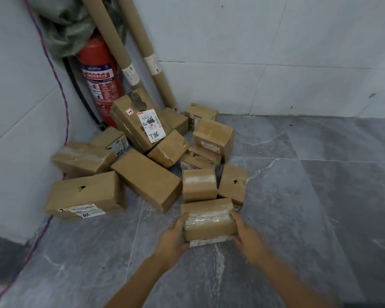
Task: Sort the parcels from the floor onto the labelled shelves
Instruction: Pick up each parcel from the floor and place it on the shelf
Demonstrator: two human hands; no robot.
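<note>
One box (209, 221) was gripped, left hand (173, 235) at its 9 o'clock, right hand (246, 233) at 3 o'clock, parcels (147, 172) were heaped at 11 o'clock.

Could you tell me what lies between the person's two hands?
In the head view, a small brown tape-wrapped cardboard parcel, held by the left hand and right hand.
</note>
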